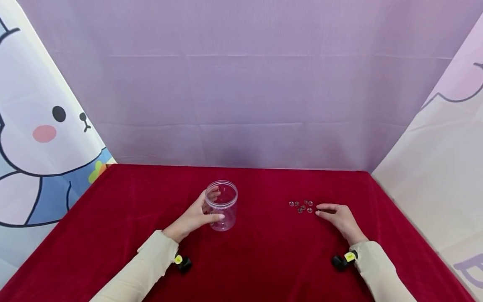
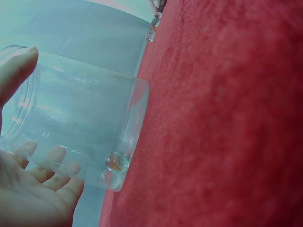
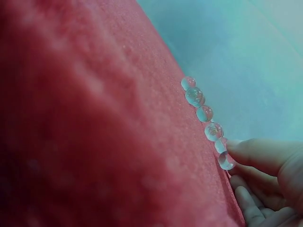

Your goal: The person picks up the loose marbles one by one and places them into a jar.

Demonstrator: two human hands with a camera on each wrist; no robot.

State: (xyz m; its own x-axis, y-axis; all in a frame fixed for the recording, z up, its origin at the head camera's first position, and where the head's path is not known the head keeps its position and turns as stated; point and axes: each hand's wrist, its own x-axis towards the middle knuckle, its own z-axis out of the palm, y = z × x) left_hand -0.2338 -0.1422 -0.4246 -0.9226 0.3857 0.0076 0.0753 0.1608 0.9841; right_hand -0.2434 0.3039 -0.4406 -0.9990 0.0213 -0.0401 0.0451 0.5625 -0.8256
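My left hand [image 1: 194, 216] grips a clear plastic jar [image 1: 223, 205] from its left side, thumb across the front and fingers behind. The jar stands upright and lidless on the red cloth. In the left wrist view a glass marble [image 2: 117, 161] with an orange swirl lies at its bottom. At the right, my right hand [image 1: 341, 220] is low over the cloth, its thumb [image 3: 255, 153] and index finger pinching a clear marble [image 3: 226, 161] at their tips. Several more marbles [image 1: 303, 207] lie loosely grouped just left of those fingertips.
Red cloth [image 1: 260, 260] covers the table. A purple fabric backdrop [image 1: 241, 92] rises behind its far edge. Printed cartoon panels border the left [image 1: 49, 159] and right [image 1: 445, 167] sides. A black wrist camera [image 1: 184, 265] hangs by the left sleeve, another [image 1: 339, 263] by the right.
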